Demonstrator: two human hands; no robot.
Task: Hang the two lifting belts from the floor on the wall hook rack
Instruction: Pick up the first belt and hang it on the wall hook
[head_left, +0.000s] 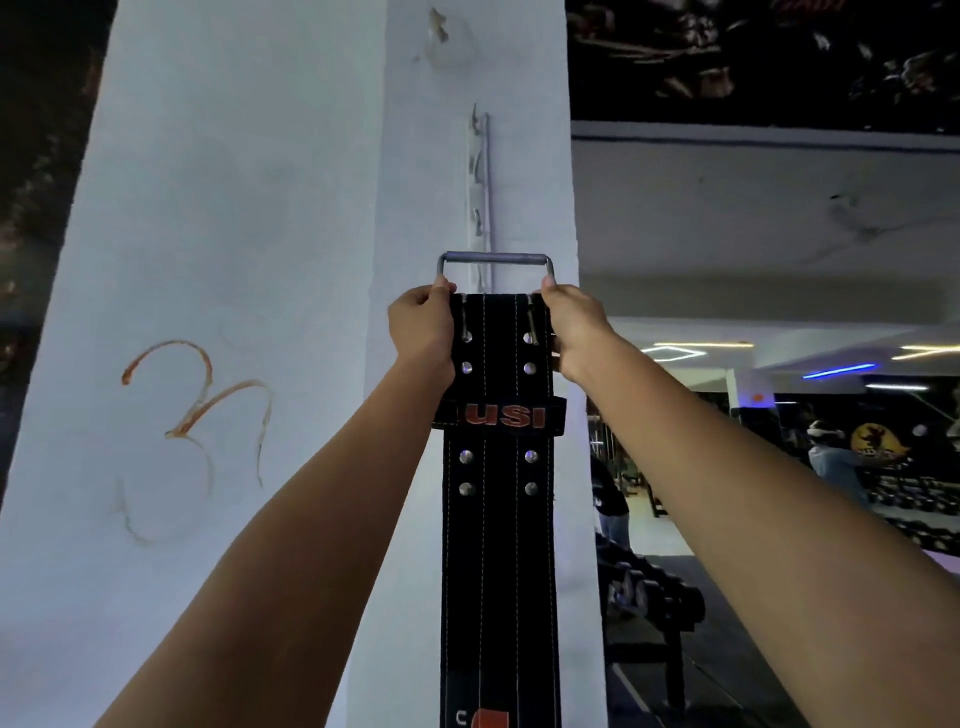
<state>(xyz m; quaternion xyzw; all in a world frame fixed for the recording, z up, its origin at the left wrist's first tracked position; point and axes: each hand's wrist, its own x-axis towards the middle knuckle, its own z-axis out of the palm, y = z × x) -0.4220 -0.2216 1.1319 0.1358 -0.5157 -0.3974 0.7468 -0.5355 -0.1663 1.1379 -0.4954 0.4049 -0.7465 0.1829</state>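
Both arms raised, head view looking up along a white pillar (234, 208).

Black lifting belt (498, 519) held upright against the pillar's narrow front face, buckle end up. Left hand (423, 332) closed around the belt's left edge just under the buckle; right hand (574, 327) closed around the right edge at the same height. Thumbs sit at the base of the metal buckle frame (494, 258), one at each lower corner. Rest of belt hangs straight down between the forearms and runs out of the bottom of the frame. Red lettering on a keeper loop below the hands; two columns of rivets, white stitching lines.

Wall hook rack (479, 197): a slim vertical strip, white, fixed to the same face, with several small hooks one above another. The buckle's top bar crosses in front of the strip's lower part; cannot tell whether it rests on a hook or only lies before it. Hooks higher up show bare.

Edges: pillar corner lies close on the right of the belt, another corner just left of it. Open gym floor beyond the right corner, dumbbell rack (649, 592) low down there, people in the distance. Orange scrawl (197, 410) on the pillar's broad left face.
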